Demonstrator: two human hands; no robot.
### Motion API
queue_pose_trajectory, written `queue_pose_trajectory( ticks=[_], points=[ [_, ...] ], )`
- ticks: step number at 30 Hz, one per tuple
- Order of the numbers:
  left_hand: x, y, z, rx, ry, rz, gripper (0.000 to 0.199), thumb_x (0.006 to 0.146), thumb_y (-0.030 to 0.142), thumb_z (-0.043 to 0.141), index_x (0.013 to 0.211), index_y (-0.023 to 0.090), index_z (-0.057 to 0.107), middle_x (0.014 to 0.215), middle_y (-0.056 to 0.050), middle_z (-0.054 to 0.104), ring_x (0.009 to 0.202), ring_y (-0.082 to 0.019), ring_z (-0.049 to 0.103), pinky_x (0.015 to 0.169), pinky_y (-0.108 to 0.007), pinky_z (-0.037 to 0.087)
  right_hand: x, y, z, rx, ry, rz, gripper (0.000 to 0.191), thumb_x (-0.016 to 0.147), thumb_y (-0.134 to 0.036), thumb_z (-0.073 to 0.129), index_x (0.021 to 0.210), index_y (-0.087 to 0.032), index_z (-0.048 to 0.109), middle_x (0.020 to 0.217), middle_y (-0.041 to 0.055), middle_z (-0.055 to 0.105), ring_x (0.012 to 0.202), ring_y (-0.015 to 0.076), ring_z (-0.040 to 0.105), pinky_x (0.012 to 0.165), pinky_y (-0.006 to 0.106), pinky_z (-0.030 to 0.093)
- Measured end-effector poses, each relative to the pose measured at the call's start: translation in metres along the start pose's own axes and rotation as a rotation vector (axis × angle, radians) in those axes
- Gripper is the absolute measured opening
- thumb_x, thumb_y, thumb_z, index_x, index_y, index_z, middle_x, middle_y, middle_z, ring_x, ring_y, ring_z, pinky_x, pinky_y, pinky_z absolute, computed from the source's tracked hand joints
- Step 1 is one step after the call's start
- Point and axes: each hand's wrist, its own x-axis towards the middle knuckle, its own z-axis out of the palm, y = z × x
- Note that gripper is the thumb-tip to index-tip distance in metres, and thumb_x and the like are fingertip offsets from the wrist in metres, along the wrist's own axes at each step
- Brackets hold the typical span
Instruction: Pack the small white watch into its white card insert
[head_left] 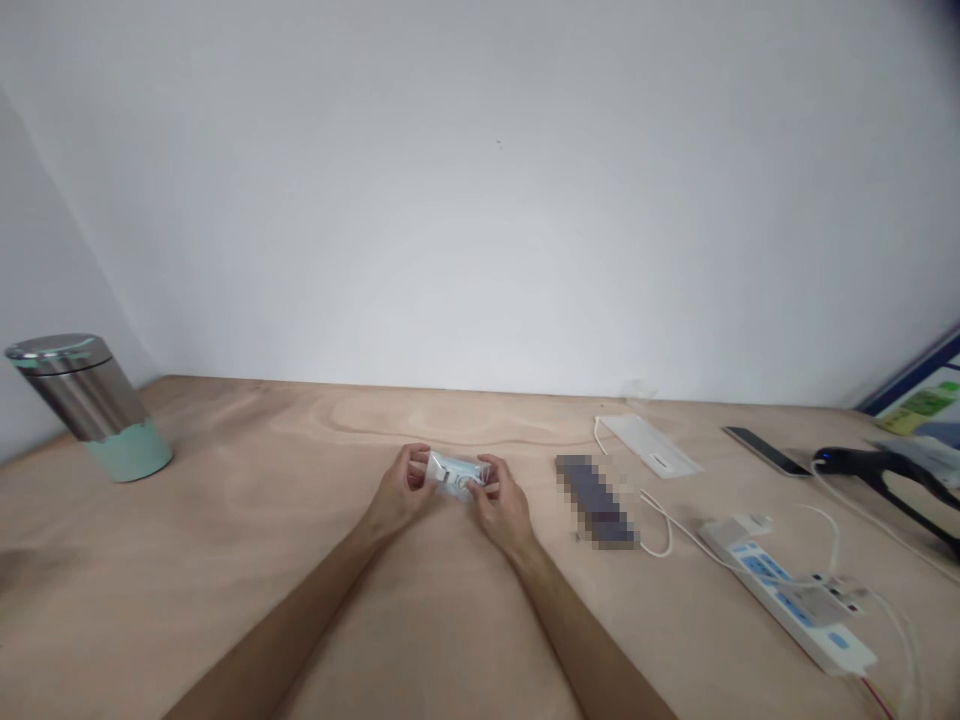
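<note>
Between my two hands is a small clear plastic packet (457, 472) with something pale inside, perhaps with printing on it; its contents are too small to name. My left hand (405, 493) grips the packet's left end, thumb in front and fingers behind. The right end is pinched by my right hand (503, 503), its thumb lying on the packet's front. Both hands are just above or resting on the wooden table (300, 600); I cannot tell which.
A steel and mint-green tumbler (94, 405) stands at the left. To the right lie a blurred-out phone-like object (596, 502), a flat white pouch (651, 446), a dark phone (765, 450), a power strip (787, 595) with white cables and a black curved device (892, 470). A wall rises behind.
</note>
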Motion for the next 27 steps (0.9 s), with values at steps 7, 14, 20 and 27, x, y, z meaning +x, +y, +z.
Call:
queue_pose_trajectory(
  ticks=[7,14,20,27],
  points=[
    [0.002,-0.006,0.0,0.072,-0.005,0.075,0.049,0.072,0.021,0.06,0.12,0.019,0.049,0.094,-0.004,0.064,0.085,-0.016,0.062,0.081,-0.032,0.053,0.004,0.006,0.001,-0.026,-0.012,0.032,0.038,0.085,-0.033,0.052,0.122,-0.027,0.051,0.093,0.002,0.064,0.071,0.0142,0.062,0.067,0.025,0.05],
    [0.004,-0.015,-0.001,0.324,0.055,0.174,0.047,0.072,0.017,0.058,0.119,0.018,0.053,0.113,-0.009,0.059,0.101,-0.021,0.056,0.094,-0.04,0.045,0.007,0.012,0.004,-0.067,-0.019,0.056,0.014,0.084,-0.032,0.05,0.089,-0.023,0.06,0.088,0.0015,0.06,0.073,0.0146,0.061,0.07,0.026,0.048],
    [0.004,-0.015,-0.002,0.535,0.048,0.188,0.041,0.07,0.016,0.06,0.111,0.016,0.059,0.104,-0.009,0.06,0.103,-0.024,0.053,0.095,-0.043,0.042,0.008,0.013,0.003,-0.1,-0.044,0.025,0.015,0.08,-0.027,0.053,0.089,-0.023,0.063,0.084,0.0028,0.061,0.081,0.0173,0.058,0.076,0.029,0.046],
    [0.001,-0.012,-0.001,0.574,-0.035,0.28,0.046,0.068,0.01,0.051,0.113,0.019,0.059,0.114,-0.008,0.057,0.108,-0.024,0.049,0.098,-0.04,0.039,0.01,0.019,0.005,-0.024,-0.069,-0.021,0.032,0.067,-0.008,0.045,0.087,-0.019,0.067,0.082,0.0028,0.062,0.085,0.0181,0.055,0.078,0.028,0.045]
  ],
)
